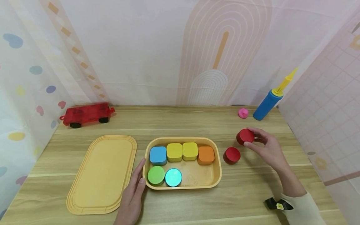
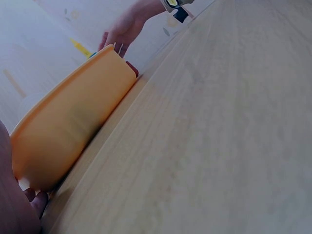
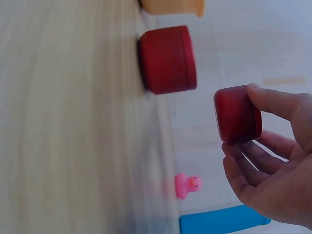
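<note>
My right hand point(image 1: 268, 150) pinches a round red tin point(image 1: 245, 137) between thumb and fingers. In the right wrist view that red tin point(image 3: 237, 114) is held up off the table. A second round red tin point(image 1: 232, 155) stands on the table just right of the yellow tray point(image 1: 197, 188). My left hand point(image 1: 133, 197) lies along the tray's left end with straight fingers, fingertips right at the rim. Inside the tray are a blue square tin point(image 1: 158, 155), two yellow tins point(image 1: 174, 152), an orange one point(image 1: 206, 155), a round green tin point(image 1: 156, 175) and a round turquoise tin point(image 1: 173, 177).
To the left lies a flat yellow lid point(image 1: 102, 175). A red toy wagon point(image 1: 87, 114) stands at the back left. Toward the back right are a pink rubber duck point(image 1: 243, 113) and a blue hand pump point(image 1: 267, 104) with a yellow nozzle. Printed curtains border the table.
</note>
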The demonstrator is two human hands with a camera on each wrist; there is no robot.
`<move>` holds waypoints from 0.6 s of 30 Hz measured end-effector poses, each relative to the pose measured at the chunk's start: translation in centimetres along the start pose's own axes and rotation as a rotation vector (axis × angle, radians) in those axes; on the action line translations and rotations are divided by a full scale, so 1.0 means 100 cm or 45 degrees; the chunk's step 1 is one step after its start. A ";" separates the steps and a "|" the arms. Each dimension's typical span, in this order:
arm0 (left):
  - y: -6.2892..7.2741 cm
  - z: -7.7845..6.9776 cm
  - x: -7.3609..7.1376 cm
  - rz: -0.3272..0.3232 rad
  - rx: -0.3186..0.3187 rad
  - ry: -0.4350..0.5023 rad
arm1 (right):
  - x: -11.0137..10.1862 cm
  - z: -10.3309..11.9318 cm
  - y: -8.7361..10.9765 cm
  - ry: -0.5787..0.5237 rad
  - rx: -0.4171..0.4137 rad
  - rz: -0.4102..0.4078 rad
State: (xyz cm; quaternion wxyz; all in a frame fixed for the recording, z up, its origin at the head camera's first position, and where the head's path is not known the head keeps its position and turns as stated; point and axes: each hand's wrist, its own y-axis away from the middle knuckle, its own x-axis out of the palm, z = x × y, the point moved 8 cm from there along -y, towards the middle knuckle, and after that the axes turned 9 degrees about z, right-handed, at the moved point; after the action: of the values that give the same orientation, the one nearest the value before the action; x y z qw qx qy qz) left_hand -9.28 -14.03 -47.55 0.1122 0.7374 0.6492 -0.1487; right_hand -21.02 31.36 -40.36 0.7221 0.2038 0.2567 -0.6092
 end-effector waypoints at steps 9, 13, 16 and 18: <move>0.000 -0.002 0.000 -0.003 0.035 0.011 | 0.002 0.028 0.008 0.015 -0.089 -0.063; 0.000 -0.002 0.001 -0.003 0.055 0.016 | 0.007 0.045 0.014 -0.006 -0.181 -0.063; 0.000 -0.003 0.000 -0.005 0.058 0.014 | 0.013 0.057 0.016 -0.031 -0.255 -0.052; 0.000 -0.003 0.000 -0.005 0.057 0.015 | 0.017 0.063 0.018 -0.047 -0.292 -0.045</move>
State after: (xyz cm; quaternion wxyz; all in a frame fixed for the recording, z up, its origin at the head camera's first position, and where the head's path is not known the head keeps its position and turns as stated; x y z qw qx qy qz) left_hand -9.29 -13.89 -47.30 0.0913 0.7394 0.6478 -0.1591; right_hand -18.27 26.56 -36.47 0.7345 0.1040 0.3148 -0.5921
